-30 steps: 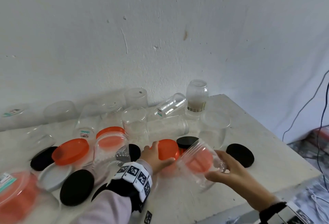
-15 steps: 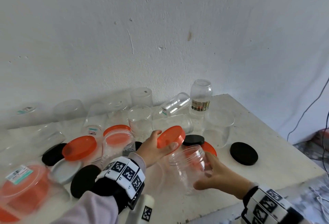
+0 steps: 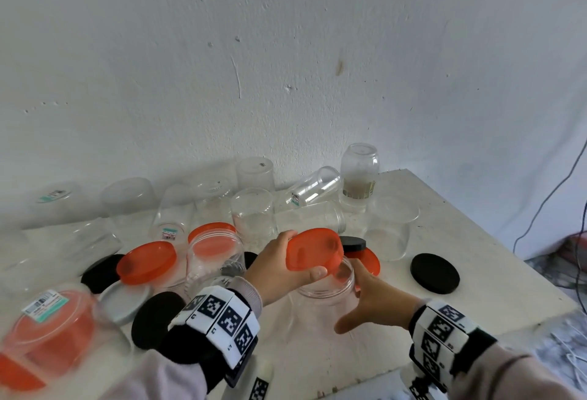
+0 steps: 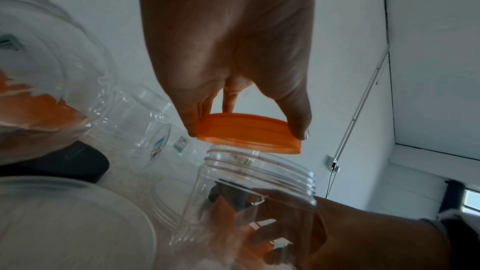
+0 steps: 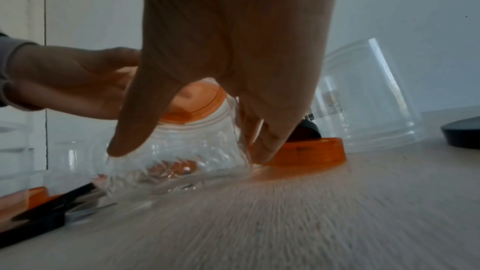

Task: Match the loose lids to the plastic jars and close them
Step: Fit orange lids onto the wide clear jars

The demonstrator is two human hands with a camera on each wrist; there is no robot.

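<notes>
Orange lid (image 3: 314, 249): pinched at its rim by the left hand (image 3: 276, 269), tilted just above the jar mouth.
Clear jar (image 3: 327, 285): empty, upright at table centre, gripped by the right hand (image 3: 374, 301).
Spare jars (image 3: 252, 215): empty, at 12 o'clock.
Black lid (image 3: 434, 273): flat on the table (image 3: 476, 256), at 3 o'clock.

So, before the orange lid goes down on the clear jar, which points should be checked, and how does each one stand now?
1. The left hand grips the orange lid by its rim: ok.
2. The right hand holds the clear jar steady: ok.
3. Jar mouth is open and its threads are bare: ok.
4. Lid level with the mouth: not ok, it is tilted, one edge lower in the left wrist view.
5. Lid size fits this jar: cannot tell until it is seated, though the widths look close.
6. Jar base flat on the table: cannot tell, the picture is blurred there.
</notes>
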